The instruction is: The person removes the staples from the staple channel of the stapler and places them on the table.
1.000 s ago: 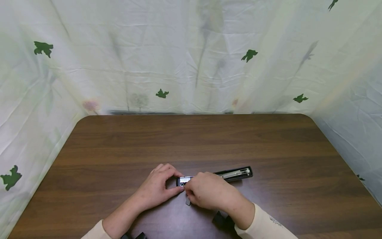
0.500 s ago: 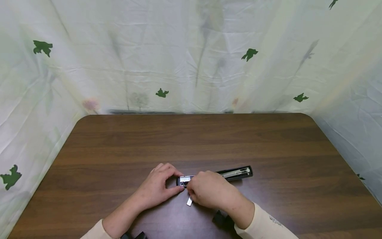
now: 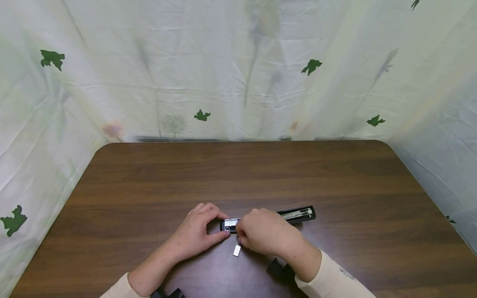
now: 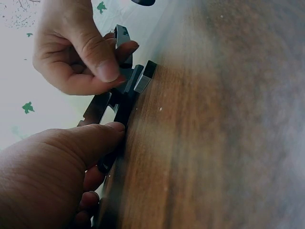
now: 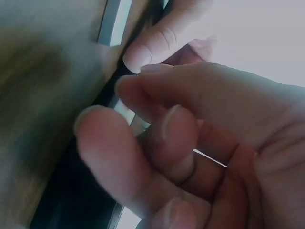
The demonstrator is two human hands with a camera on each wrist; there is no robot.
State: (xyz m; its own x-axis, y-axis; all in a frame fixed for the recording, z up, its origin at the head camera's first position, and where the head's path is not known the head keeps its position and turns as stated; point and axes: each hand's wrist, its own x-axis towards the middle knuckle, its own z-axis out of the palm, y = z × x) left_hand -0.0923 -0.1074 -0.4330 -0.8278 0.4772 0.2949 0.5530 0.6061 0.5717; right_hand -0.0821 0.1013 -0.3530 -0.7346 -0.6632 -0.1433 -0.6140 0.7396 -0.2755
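Note:
An opened black stapler lies lengthwise on the table, its silver inner rail showing. My left hand grips the stapler's left end between thumb and fingers; the left wrist view shows the thumb pressed along its side. Over the stapler's middle is my right hand, which hides that part. Its fingers are loosely bent with nothing between them. A short silver block of staples lies on the table just in front of the stapler, beside my right fingertips. In the right wrist view these staples sit apart from both hands.
The brown wooden table has rounded far corners. Behind it and at both sides hangs a pale curtain with green leaf-like patches. A black wrist device is under my right forearm, and another black device is by the left.
The right hand lets go of the staples and shifts slightly right, away from them. They now lie fully visible on the table. My left hand keeps its grip on the stapler's end.

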